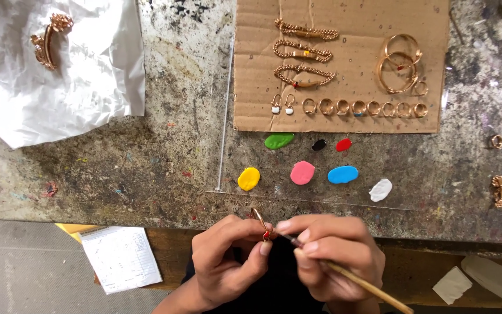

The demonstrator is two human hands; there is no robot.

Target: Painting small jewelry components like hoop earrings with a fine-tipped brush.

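**Q:** Hands, state and contents?

**A:** My left hand (228,261), at 6 o'clock in the view, is closed to a pinch: thumb and fingertips grip a gold ring (259,220), held upright just above the bench edge. A red spot shows at the ring's lower end, next to my fingertip. My right hand (329,256) is curled tight around a thin wooden brush (361,282); the handle runs out toward 4 o'clock, and the tip meets the ring at the red spot.

**Q:** Position of the ring relative to the paints?

**A:** At 6 o'clock from them. The blobs sit on a clear sheet (228,104) on the bench: yellow blob (248,178), pink blob (302,172), blue blob (343,174), white blob (380,190); further up, green blob (279,140), black blob (319,145), red blob (343,145).

**Q:** Other pieces?

**A:** Cardboard (355,23) at 12 o'clock carries three chain bracelets (303,52), two bangles (399,67), and a row of rings (358,107) with two small earrings at its left end. White crumpled paper (47,99) at 10 o'clock holds one ornate gold piece (49,39). A printed slip (120,257) lies at 8 o'clock from my hands. A few loose gold items rest at 3 o'clock near the bench's right edge; too small to identify.
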